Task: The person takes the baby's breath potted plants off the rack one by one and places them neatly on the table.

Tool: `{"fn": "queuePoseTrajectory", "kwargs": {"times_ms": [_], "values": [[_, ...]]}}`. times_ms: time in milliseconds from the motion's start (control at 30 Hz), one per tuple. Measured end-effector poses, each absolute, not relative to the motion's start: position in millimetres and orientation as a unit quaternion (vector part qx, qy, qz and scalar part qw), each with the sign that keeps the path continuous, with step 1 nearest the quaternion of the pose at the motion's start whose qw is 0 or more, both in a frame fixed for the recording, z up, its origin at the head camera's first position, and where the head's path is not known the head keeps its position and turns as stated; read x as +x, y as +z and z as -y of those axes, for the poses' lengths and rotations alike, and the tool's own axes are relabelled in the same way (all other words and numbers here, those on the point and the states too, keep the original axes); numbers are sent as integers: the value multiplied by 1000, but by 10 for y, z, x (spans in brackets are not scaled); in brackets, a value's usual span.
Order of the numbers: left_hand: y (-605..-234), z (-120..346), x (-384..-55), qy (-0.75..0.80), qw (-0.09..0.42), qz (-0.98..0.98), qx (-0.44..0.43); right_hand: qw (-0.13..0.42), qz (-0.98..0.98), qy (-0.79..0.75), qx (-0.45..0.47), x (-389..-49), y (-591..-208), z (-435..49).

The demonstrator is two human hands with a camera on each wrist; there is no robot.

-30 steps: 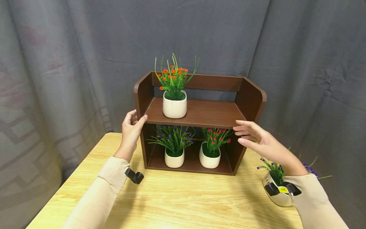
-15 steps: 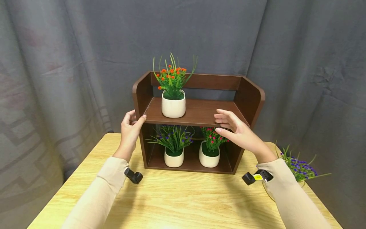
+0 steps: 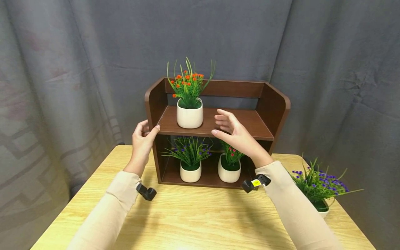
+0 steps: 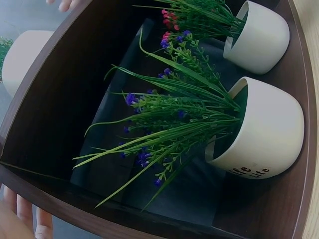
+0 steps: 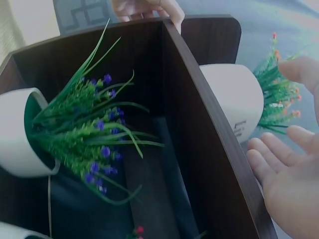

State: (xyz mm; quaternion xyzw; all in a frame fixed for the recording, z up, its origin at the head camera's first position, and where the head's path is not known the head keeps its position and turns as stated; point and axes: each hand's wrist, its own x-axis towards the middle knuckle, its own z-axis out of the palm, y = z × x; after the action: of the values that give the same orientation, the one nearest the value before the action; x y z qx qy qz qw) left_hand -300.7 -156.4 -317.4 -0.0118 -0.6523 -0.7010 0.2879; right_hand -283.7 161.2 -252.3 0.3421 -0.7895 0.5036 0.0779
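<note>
My left hand (image 3: 142,144) grips the left side panel of a dark brown two-tier shelf (image 3: 237,133), its thumb on the front edge and fingers behind. In front of the upper tier my right hand (image 3: 234,133) holds nothing, its fingers spread and gently bent, the thumb apart. Left of those fingers, on the upper tier, stands a white pot with orange flowers (image 3: 189,117). Below, on the lower tier, are a white pot with purple flowers (image 3: 190,173) and a white pot with pink flowers (image 3: 229,171). My right hand overlaps part of the pink flowers.
Another white pot with purple flowers (image 3: 320,187) stands on the wooden table (image 3: 193,215) at the right, partly behind my right sleeve. A grey curtain (image 3: 237,38) hangs behind the shelf.
My right hand has moved left from the shelf's right side toward the orange-flowered pot. The purple-flowered pot on the right shows more as the arm shifted. My left hand stays in place.
</note>
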Motion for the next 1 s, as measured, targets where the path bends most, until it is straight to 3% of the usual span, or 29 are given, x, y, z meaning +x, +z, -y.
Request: {"fn": "queuePoseTrajectory", "kwargs": {"times_ms": [700,1000], "values": [[-3172,1560,-2999,-700,289,653,-11,106,799,540,243,-3110,-2370,-1001],[-3164,1547,-3001,-701,291,651,-17,56,807,558,186,-3279,-2324,-885]]}}
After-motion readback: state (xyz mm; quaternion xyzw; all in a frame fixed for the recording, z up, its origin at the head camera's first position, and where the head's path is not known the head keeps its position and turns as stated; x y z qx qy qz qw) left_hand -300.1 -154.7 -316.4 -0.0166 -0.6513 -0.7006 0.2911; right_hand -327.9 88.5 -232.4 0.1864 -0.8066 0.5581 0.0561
